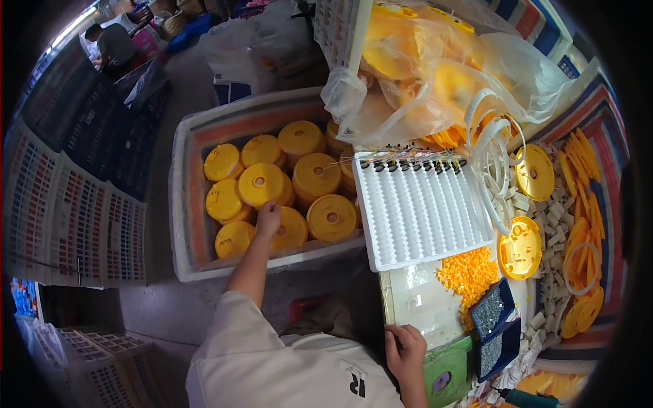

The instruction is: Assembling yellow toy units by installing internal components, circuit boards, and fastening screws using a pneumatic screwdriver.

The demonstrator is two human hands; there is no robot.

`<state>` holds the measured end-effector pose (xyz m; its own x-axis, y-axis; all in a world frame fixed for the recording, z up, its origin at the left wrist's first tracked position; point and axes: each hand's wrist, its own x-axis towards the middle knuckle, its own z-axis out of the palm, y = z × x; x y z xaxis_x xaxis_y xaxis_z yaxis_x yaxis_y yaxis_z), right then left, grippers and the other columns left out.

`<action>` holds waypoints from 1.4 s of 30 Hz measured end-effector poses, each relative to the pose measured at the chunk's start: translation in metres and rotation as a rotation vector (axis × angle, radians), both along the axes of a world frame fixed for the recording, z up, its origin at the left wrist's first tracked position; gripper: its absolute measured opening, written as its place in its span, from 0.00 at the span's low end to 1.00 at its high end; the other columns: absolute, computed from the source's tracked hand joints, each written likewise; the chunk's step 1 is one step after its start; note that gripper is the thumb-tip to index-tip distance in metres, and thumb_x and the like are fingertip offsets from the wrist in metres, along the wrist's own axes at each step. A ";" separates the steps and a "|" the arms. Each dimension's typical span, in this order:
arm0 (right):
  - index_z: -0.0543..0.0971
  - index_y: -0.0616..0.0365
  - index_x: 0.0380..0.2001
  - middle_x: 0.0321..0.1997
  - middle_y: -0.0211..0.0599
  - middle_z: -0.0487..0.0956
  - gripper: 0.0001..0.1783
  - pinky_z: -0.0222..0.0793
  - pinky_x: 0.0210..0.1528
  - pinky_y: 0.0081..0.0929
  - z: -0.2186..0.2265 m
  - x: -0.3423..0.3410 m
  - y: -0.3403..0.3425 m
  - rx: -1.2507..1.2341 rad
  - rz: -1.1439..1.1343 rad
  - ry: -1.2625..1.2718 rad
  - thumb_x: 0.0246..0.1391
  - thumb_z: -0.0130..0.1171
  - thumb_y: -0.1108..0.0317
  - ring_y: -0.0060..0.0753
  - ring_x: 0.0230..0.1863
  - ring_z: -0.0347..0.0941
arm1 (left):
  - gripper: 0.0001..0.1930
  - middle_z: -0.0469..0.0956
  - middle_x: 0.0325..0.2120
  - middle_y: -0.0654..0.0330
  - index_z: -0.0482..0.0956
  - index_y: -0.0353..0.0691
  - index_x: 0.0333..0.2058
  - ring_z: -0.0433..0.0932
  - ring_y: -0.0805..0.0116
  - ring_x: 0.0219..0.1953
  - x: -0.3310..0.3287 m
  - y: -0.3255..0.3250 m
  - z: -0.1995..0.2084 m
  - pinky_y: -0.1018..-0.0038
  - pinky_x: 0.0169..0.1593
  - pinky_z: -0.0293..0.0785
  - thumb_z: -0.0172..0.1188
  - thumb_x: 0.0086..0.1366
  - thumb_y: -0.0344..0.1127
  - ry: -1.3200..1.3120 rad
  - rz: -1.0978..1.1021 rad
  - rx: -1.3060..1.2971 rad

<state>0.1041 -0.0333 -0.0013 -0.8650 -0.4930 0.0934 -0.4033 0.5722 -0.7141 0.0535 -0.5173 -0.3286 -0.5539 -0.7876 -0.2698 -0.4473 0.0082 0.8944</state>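
My left hand (269,219) reaches into a lined white bin (178,228) and closes on the near rim of a yellow round case (261,184); the fingertips are partly hidden. Similar yellow round cases (317,175) are stacked around it, with round holes in the middle of several. At the table's edge rests my right hand (407,350), fingers loosely bent and nothing visible in it. Beside that hand lies a green block (447,372) with a round hole. A white ridged tray (423,211) holds a row of small black parts with thin wires along its far edge.
Small orange pieces (469,272) and two dark blue boxes of screws (491,310) lie on the table. Yellow shells (520,248), white rings (491,156) and white blocks fill the right side. Bagged yellow parts (435,61) stand behind. Stacked crates (78,204) line the left; a person (115,44) sits far off.
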 end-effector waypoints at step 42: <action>0.84 0.58 0.28 0.22 0.39 0.77 0.03 0.68 0.28 0.37 -0.010 -0.003 -0.011 0.083 -0.134 0.015 0.48 0.68 0.76 0.45 0.24 0.75 | 0.17 0.84 0.44 0.56 0.85 0.42 0.44 0.78 0.51 0.55 -0.070 -0.057 0.061 0.54 0.56 0.75 0.73 0.57 0.40 -0.626 -0.497 -0.646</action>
<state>0.1011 -0.0441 -0.0116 -0.9222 -0.3802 0.0706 -0.3300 0.6785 -0.6563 -0.0162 -0.5738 -0.2671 -0.7627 -0.6051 -0.2284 -0.6467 0.7167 0.2608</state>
